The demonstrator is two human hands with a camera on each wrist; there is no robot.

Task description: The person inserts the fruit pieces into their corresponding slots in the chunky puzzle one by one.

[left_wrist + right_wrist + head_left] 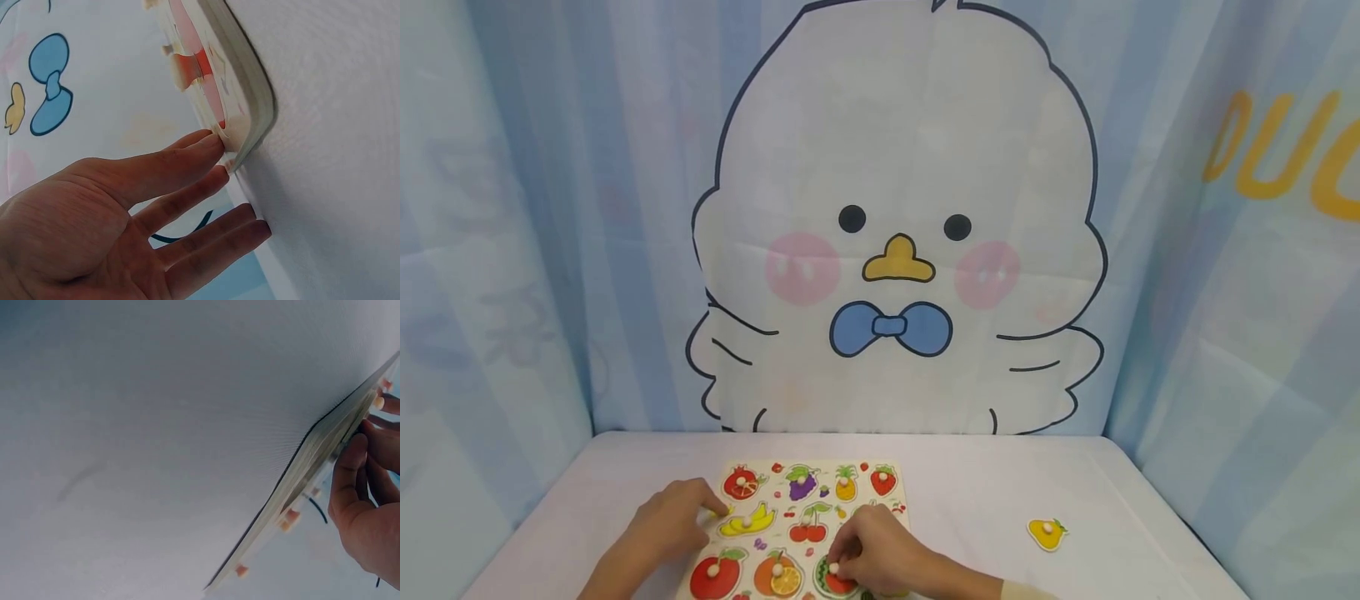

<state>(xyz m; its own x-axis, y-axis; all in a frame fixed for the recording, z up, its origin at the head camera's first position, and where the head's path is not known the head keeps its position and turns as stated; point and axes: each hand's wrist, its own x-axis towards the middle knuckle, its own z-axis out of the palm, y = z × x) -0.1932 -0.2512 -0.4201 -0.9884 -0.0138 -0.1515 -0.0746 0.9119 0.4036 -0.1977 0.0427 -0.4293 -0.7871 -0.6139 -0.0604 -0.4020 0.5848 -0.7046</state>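
Observation:
A fruit knob puzzle board point(767, 546) lies on the white table. At its left edge is my left hand point(668, 523), near the banana piece point(748, 525); in the left wrist view its thumb and forefinger touch the board's edge, the fingers mostly straight. My right hand point(883, 550) pinches the watermelon piece point(841, 586) near its white knob, at the board's lower right. That piece sits at its place on the board, and whether it lies flush cannot be told. The right hand and wrist cover part of the board's right side.
A yellow pear piece point(1047, 534) lies apart on the table, right of the board. Cherries point(807, 531), an orange point(778, 577) and an apple point(715, 577) are among several other knobbed pieces on the board. Behind the table hangs a curtain point(895, 150) with a cartoon duck.

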